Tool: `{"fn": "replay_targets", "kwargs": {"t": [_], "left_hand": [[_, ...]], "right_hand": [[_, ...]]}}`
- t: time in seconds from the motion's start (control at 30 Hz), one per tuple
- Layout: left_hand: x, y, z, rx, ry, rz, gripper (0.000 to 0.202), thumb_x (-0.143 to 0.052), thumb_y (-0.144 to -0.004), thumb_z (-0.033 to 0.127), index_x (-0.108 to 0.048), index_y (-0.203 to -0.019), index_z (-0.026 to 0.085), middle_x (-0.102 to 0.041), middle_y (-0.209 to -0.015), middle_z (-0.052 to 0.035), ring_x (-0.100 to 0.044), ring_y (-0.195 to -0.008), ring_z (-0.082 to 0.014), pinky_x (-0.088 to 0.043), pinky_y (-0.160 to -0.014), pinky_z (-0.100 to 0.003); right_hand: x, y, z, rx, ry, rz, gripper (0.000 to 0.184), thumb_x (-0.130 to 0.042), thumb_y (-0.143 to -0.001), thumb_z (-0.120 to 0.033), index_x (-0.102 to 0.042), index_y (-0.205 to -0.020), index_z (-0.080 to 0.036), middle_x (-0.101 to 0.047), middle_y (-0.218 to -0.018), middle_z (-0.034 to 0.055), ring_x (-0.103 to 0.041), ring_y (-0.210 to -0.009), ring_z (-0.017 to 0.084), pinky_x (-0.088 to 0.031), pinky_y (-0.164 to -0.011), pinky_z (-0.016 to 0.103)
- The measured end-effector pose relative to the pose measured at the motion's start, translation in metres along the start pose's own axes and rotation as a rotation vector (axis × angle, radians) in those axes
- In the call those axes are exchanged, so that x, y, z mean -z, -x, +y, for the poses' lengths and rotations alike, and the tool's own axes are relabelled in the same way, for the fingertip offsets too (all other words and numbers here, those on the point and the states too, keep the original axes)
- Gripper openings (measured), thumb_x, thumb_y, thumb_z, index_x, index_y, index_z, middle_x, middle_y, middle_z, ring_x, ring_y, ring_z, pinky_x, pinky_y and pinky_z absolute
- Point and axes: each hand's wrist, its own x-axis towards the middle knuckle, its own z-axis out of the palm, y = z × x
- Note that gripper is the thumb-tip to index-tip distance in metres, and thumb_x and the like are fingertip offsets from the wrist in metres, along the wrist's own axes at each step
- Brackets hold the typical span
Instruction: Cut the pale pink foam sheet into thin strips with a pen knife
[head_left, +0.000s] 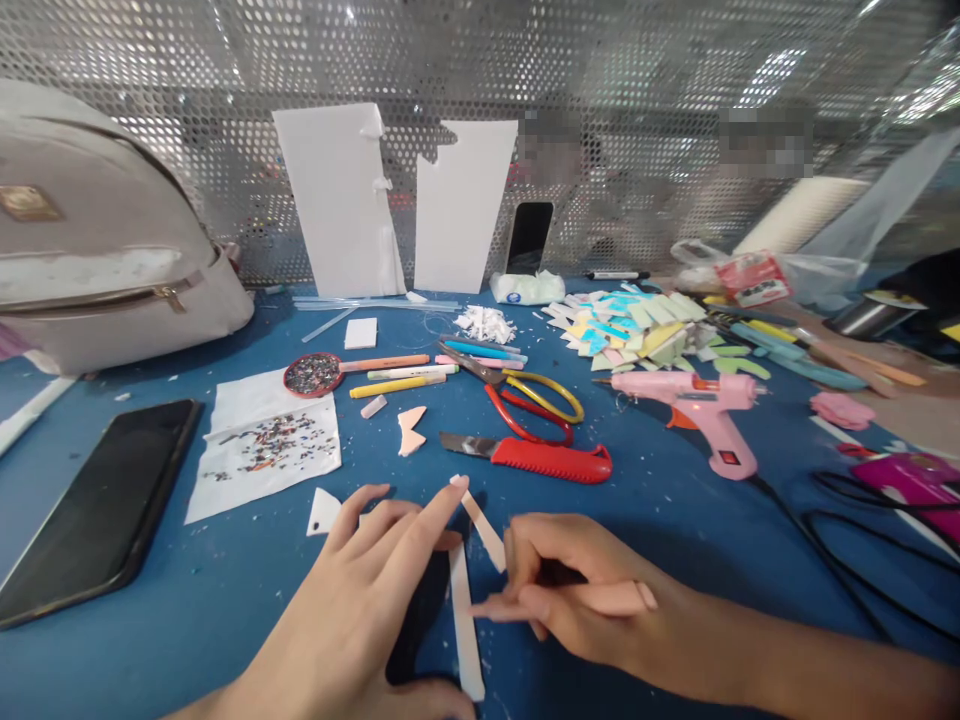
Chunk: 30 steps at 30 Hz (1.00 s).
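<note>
My left hand (pixel 360 590) lies with its fingers spread over the blue table. Its index fingertip presses the upper end of a narrow peach strip (pixel 486 532). Beside it a longer pale strip (pixel 466 630) runs toward me, near my left thumb. My right hand (pixel 581 580) is closed around a peach marker (pixel 611 598), whose tip points left and meets or hovers over the pale strip; which of these I cannot tell. A small white cut piece (pixel 323 512) sits by my left fingertips. Farther out are a peach notched piece (pixel 412 431) and a red utility knife (pixel 551 459).
Red-and-yellow-handled pliers (pixel 517 390), several markers (pixel 397 386) and a pink glue gun (pixel 697 400) lie beyond my hands. A dark phone (pixel 101 500) and a bead-strewn paper (pixel 262 440) are at left. Coloured scraps (pixel 637 325) pile up behind. The glue gun's cord (pixel 814 570) trails at right.
</note>
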Motion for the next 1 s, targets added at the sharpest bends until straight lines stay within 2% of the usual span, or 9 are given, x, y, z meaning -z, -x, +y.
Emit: {"fn": "replay_targets", "kwargs": {"t": [0.07,0.2,0.3,0.4,0.5,0.6,0.77,0.9,1.0], "left_hand": [[0.0,0.0,0.0,0.004,-0.005,-0.008,0.142,-0.099,-0.062,0.046,-0.002,-0.164,0.031,-0.072,-0.125,-0.0032,-0.066,-0.118,-0.0322,-0.035,-0.117,-0.055],[-0.001,0.002,0.0,0.004,0.014,0.006,0.14,-0.098,-0.063,0.049,-0.003,-0.165,0.031,-0.072,-0.123,-0.004,-0.067,-0.116,-0.0317,-0.033,-0.118,-0.055],[-0.001,0.002,0.001,0.002,0.042,0.01,0.143,-0.1,-0.059,0.043,-0.004,-0.164,0.032,-0.072,-0.123,-0.0037,-0.065,-0.118,-0.0327,-0.033,-0.117,-0.055],[0.0,0.002,0.002,0.024,0.049,0.003,0.145,-0.102,-0.057,0.038,-0.004,-0.163,0.034,-0.071,-0.125,-0.0026,-0.063,-0.122,-0.0334,-0.031,-0.118,-0.055],[0.0,0.001,0.002,0.025,0.046,-0.003,0.143,-0.101,-0.059,0.039,-0.003,-0.163,0.034,-0.071,-0.126,-0.0025,-0.064,-0.121,-0.0327,-0.032,-0.118,-0.056],[-0.001,0.001,0.0,-0.002,0.044,0.003,0.138,-0.098,-0.064,0.046,-0.004,-0.164,0.033,-0.071,-0.125,-0.004,-0.064,-0.122,-0.0329,-0.034,-0.118,-0.055],[-0.002,0.001,-0.002,-0.014,0.042,0.02,0.136,-0.097,-0.065,0.046,-0.005,-0.165,0.031,-0.071,-0.126,-0.0038,-0.064,-0.122,-0.0329,-0.032,-0.118,-0.054],[0.0,-0.002,-0.001,-0.011,0.055,0.002,0.135,-0.096,-0.067,0.049,-0.004,-0.165,0.031,-0.072,-0.125,-0.0032,-0.066,-0.118,-0.0312,-0.031,-0.119,-0.053],[0.001,-0.002,0.001,0.028,0.041,-0.02,0.139,-0.098,-0.065,0.045,-0.002,-0.164,0.034,-0.071,-0.125,-0.0022,-0.066,-0.118,-0.0308,-0.032,-0.119,-0.054]], "right_hand": [[0.001,0.0,0.0,0.04,0.108,-0.024,0.027,-0.056,-0.097,-0.035,-0.051,-0.076,-0.019,-0.057,-0.077,-0.0006,-0.055,-0.067,0.013,-0.051,-0.067,0.026],[0.002,0.001,0.005,0.1,0.207,-0.085,0.021,-0.059,-0.089,-0.025,-0.052,-0.071,-0.019,-0.062,-0.069,-0.0001,-0.058,-0.067,0.015,-0.046,-0.065,0.026],[0.002,0.002,0.009,0.037,0.031,-0.1,0.026,-0.059,-0.095,-0.035,-0.053,-0.075,-0.019,-0.061,-0.071,0.0005,-0.059,-0.064,0.014,-0.049,-0.063,0.026],[0.001,0.0,0.011,-0.024,-0.127,0.021,0.036,-0.052,-0.104,-0.048,-0.05,-0.082,-0.02,-0.057,-0.077,-0.0009,-0.057,-0.068,0.013,-0.056,-0.076,0.031],[0.001,-0.001,0.008,-0.001,-0.035,0.121,0.041,-0.05,-0.105,-0.054,-0.048,-0.082,-0.02,-0.05,-0.076,-0.0026,-0.049,-0.069,0.013,-0.054,-0.08,0.031],[0.0,-0.001,0.005,-0.034,0.035,0.109,0.04,-0.051,-0.104,-0.054,-0.049,-0.082,-0.021,-0.049,-0.075,-0.0023,-0.046,-0.068,0.014,-0.053,-0.072,0.028],[-0.001,0.001,0.002,-0.042,-0.093,0.043,0.037,-0.055,-0.101,-0.048,-0.046,-0.078,-0.02,-0.047,-0.075,-0.0032,-0.05,-0.067,0.013,-0.06,-0.082,0.034],[0.001,0.001,0.008,-0.062,-0.13,-0.063,0.036,-0.06,-0.098,-0.044,-0.047,-0.076,-0.019,-0.054,-0.075,-0.0005,-0.06,-0.066,0.014,-0.06,-0.072,0.032],[0.002,0.0,0.012,-0.067,-0.19,-0.04,0.036,-0.056,-0.102,-0.048,-0.049,-0.081,-0.019,-0.055,-0.076,-0.0012,-0.062,-0.071,0.015,-0.059,-0.081,0.035]]}}
